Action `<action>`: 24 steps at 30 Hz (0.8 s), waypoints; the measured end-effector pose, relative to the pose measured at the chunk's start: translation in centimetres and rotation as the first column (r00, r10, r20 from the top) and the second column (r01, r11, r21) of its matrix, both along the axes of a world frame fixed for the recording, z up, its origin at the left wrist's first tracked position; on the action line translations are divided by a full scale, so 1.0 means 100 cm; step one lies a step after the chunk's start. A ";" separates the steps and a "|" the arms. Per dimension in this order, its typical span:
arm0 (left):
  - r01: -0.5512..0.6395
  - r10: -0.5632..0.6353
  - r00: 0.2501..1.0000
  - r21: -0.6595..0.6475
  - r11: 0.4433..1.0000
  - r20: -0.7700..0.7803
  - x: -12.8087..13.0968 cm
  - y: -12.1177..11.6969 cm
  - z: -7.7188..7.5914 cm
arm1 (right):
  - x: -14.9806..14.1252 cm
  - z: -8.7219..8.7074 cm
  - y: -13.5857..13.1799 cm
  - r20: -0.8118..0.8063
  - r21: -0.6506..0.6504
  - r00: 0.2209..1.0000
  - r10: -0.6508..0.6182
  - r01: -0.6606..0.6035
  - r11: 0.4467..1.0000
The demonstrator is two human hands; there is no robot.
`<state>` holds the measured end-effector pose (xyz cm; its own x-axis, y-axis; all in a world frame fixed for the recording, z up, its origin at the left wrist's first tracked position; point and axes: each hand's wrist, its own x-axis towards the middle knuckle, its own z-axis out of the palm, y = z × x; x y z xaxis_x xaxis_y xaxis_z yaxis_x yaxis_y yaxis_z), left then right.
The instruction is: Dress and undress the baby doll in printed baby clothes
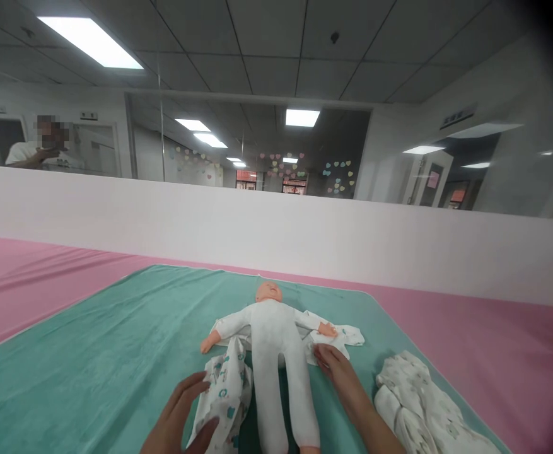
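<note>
A baby doll (270,328) in a white bodysuit lies face up, arms spread, its head at the far end. Under its upper body is a white printed baby garment (352,335), partly hidden, spread out to the sides. Beside the doll's leg at the left, a bunched part of the printed cloth (226,391) carries teal shapes. My left hand (184,413) is at that cloth's outer side, its fingers apart and thumb away from them. Near the doll's hip, my right hand (337,369) has its fingertips close together on the garment's edge; the thumb is mostly hidden.
The doll lies on a teal cloth (129,353) over a pink surface (484,340). A crumpled printed cloth bundle (418,403) lies at the right. A white wall (257,227) with mirrored panels stands behind; a person (30,151) appears at the upper left.
</note>
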<state>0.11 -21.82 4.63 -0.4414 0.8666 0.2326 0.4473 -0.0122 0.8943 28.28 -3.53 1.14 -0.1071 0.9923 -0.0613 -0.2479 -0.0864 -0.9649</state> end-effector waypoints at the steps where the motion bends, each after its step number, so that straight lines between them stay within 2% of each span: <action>1: 0.028 -0.029 0.990 0.010 1.000 0.136 0.009 0.011 0.007 | -0.007 0.002 0.008 -0.067 -0.033 0.998 0.011 -0.013 0.999; 3: 0.094 -0.076 0.901 -0.022 0.995 0.428 0.028 0.037 0.016 | -0.022 0.003 0.025 -0.169 -0.113 0.985 0.034 -0.054 0.992; 6: 0.246 -0.133 0.719 -0.070 0.967 0.682 0.050 0.077 0.020 | -0.045 0.002 0.047 -0.228 -0.210 0.972 0.060 -0.109 0.972; 8: 0.298 -0.133 0.652 -0.091 0.950 0.746 0.059 0.096 0.018 | -0.057 -0.002 0.059 -0.255 -0.240 0.962 0.097 -0.160 0.958; 11: 0.354 -0.125 0.582 -0.112 0.928 0.804 0.066 0.111 0.015 | -0.066 -0.006 0.070 -0.273 -0.271 0.949 0.154 -0.230 0.935; 13: 0.375 -0.130 0.556 -0.108 0.921 0.821 0.070 0.116 0.015 | -0.069 -0.007 0.074 -0.275 -0.269 0.945 0.178 -0.253 0.929; 19: 0.344 -0.184 0.586 -0.037 0.938 0.789 0.080 0.118 0.023 | -0.072 -0.004 0.079 -0.308 -0.145 0.917 0.253 -0.308 0.940; 22: 0.370 -0.160 0.552 -0.068 0.927 0.819 0.077 0.123 0.018 | -0.074 -0.004 0.083 -0.341 -0.130 0.897 0.282 -0.342 0.931; 24: 0.388 -0.162 0.525 -0.066 0.919 0.835 0.075 0.126 0.013 | -0.074 -0.005 0.085 -0.354 -0.135 0.899 0.258 -0.322 0.937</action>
